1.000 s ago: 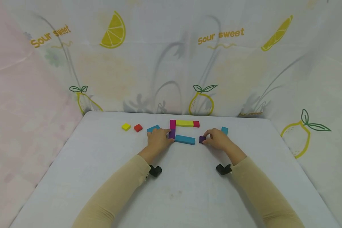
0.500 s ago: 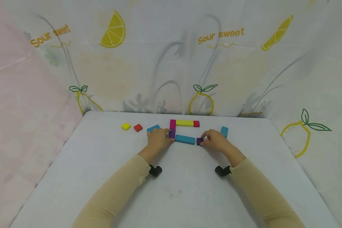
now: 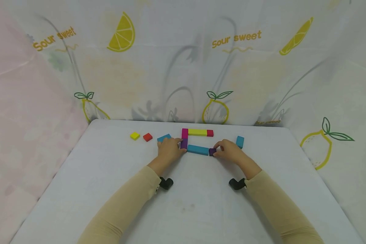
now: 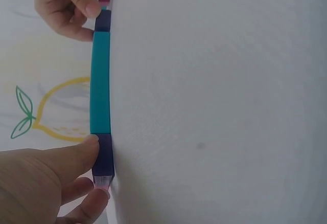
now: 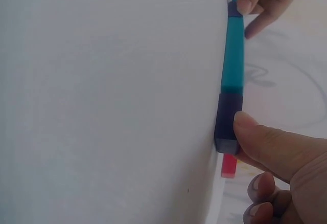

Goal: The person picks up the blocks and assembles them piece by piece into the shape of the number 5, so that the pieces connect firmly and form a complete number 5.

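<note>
The right hand (image 3: 231, 151) pinches a small dark purple block (image 3: 212, 152), which touches the right end of a long blue block (image 3: 198, 149). Thumb and finger of the left hand (image 3: 169, 149) rest on a purple block (image 3: 184, 143) at the blue block's left end. Beyond that purple block lies a magenta block (image 3: 185, 133), with a yellow block (image 3: 197, 132) and a red-pink block (image 3: 210, 133) running right from it. In the right wrist view the thumb lies against the small purple block (image 5: 229, 116); the left wrist view shows the row edge-on, the long blue block (image 4: 100, 83) in the middle.
On the left lie a yellow square block (image 3: 135, 136), a red one (image 3: 147, 137) and a blue block (image 3: 164, 137) partly behind the left hand. Another blue block (image 3: 240, 142) stands right of the right hand. The white table (image 3: 183, 203) meets a patterned cloth backdrop.
The right hand has slid the small purple block left until it meets the long blue block's end. The left hand has stayed in place.
</note>
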{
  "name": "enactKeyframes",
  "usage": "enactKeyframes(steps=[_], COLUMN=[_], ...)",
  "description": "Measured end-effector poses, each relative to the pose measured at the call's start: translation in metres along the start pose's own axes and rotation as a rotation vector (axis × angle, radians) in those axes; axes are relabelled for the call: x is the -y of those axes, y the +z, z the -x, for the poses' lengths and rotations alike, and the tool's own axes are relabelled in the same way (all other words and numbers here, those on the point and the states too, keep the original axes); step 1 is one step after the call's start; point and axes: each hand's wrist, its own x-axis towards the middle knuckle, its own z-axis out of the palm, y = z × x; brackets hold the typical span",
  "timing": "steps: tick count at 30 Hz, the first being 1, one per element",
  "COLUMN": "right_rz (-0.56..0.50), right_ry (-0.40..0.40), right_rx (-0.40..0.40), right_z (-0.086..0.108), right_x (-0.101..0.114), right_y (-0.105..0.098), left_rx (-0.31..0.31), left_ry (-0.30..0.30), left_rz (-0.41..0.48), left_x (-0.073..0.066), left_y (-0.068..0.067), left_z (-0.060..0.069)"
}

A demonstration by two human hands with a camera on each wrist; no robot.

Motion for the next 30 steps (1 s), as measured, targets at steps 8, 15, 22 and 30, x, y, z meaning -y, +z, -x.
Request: enactKeyframes(steps=[8,15,22,30], right_rz=[0.005,-0.001,0.000,-0.018], right_ry=[-0.018,-0.015,-0.008,-0.008], right_rx=[-0.004,-0.006,-0.013,-0.021], right_z=[-0.0001,-0.0015,-0.0024,0.0026], right_x=[-0.0006,-0.0023,-0.0039,-0.0013], right_y=[0.0003,0.0023,0.0041,-0.0005], left_rx=[-0.001,0.000,0.003,0.006], left_ry=[0.006,0.006,0.001,-0.014], left_rz=[0.000,-0.006,-0.004,-0.005], left_x=[0.0000,-0.0007,-0.0012,0.0015], left_y=[0.0006,0.0004,-0.0001,0.0038], left_z=[-0.0005,-0.0005,0.0001,-0.0038])
